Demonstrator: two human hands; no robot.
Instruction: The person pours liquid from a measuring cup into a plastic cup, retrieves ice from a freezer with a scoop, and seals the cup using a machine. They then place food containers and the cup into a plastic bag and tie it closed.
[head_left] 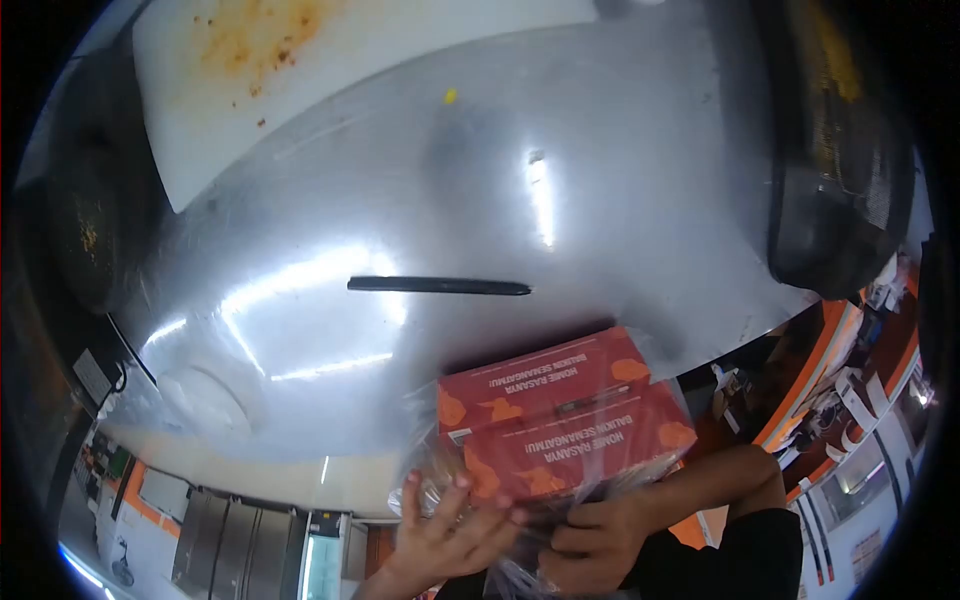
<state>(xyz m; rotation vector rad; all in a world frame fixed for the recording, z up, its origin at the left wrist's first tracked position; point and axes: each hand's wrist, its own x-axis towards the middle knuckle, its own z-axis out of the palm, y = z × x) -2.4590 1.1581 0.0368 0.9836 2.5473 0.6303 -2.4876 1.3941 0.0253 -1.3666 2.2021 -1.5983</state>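
Two red cardboard boxes (550,445) with orange pictures and upside-down white lettering sit together in a clear plastic bag (425,480) at the near edge of a steel table (640,230). My left hand (445,535) is open, fingers spread, against the bag just below the boxes' left end. Right beside it, my right hand (595,545) is closed around gathered plastic of the bag, near the boxes' lower side. A long thin black object (438,286) lies on the steel beyond the boxes.
A stained white board (270,90) lies at the far left of the table. Dark, bulky things stand at the left (85,220) and right (840,200) sides. A small yellow bit (450,96) is on the steel. Shelves with orange edges (815,375) are at the right.
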